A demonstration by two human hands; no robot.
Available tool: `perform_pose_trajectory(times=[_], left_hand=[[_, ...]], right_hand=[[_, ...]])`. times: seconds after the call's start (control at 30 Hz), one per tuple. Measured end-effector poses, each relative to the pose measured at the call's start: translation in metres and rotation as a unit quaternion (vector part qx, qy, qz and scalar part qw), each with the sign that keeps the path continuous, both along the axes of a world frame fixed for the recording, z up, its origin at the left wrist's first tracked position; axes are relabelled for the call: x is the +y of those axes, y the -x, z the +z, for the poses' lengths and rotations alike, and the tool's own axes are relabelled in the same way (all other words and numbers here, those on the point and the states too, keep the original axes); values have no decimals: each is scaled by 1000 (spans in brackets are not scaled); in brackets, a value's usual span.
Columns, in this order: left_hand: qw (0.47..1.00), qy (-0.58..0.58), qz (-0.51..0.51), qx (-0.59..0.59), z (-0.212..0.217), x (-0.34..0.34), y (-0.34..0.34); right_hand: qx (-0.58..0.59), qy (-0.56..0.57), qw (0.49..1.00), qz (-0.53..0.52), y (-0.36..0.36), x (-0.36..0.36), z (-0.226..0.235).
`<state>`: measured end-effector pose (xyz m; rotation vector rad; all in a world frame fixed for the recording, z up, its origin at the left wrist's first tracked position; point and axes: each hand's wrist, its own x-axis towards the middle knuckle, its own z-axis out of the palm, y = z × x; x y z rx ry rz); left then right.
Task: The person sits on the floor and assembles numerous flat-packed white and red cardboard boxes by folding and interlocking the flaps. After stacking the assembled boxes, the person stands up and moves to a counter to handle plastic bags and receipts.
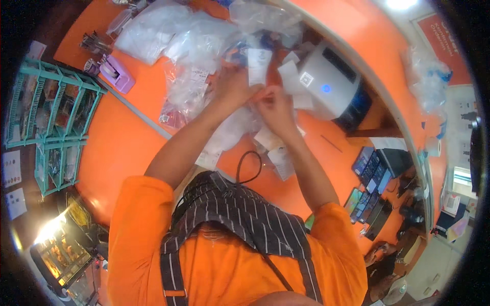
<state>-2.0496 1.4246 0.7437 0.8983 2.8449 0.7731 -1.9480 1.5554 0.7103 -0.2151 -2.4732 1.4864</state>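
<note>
Over the orange counter, both my hands meet at the lower edge of a white printed paper slip (259, 64). My left hand (236, 87) is closed, its fingertips pinching at the slip's bottom end. Just beside it, my right hand (275, 106) is also closed, fingertips pressed together; whatever is between them is too small to tell. Clear plastic bags (186, 92) with slips on them lie left of my hands. Beneath my wrists sits another whitish plastic bag (232, 127). Loose paper slips (280, 160) lie nearer to me.
A white label printer (329, 76) with a blue light stands right of my hands. Far left are a purple tape dispenser (116, 74) and teal racks (58, 109) of packets. More plastic bags (153, 30) are heaped at the back. Phones or tablets (370, 168) lie at the right.
</note>
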Motion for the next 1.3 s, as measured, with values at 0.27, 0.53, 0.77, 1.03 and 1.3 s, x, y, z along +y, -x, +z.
perform_pose_trajectory(times=[0.27,0.53,0.77,1.03,1.3], left_hand=[[772,-385,46,-504,-12,-9,28],[779,-358,59,-511,-3,-14,27],[785,-334,98,-513,-11,-16,27],[817,-343,29,-462,-34,-24,30],[865,-320,14,-387,-75,-33,26]], right_hand=[[-54,234,971,-8,3,1,16],[-56,348,935,-37,-33,-24,27],[-94,357,929,-23,-34,-21,26],[12,-158,985,-72,75,29,59],[-71,-344,936,34,183,7,64]])
